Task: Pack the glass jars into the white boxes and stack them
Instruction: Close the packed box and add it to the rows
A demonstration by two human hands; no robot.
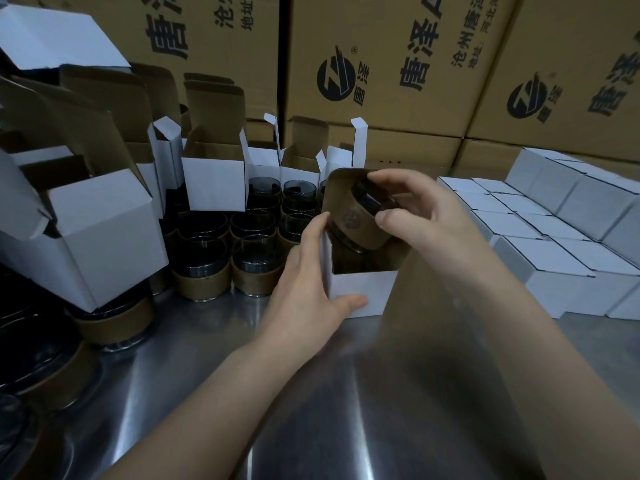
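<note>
Head view: the right grip (426,216) pinches a glass jar (360,221) by its dark upper part, fingers curled round it, and the jar (banded with a brown sleeve) sits tilted in the mouth of an open white box (360,291), partly inside. The left grip (311,271) holds that box by its left wall, thumb pressed on the front face, on the steel surface (242,375). More jars (204,261) stand just to the left, and closed white boxes (554,237) lie in rows to the right.
</note>
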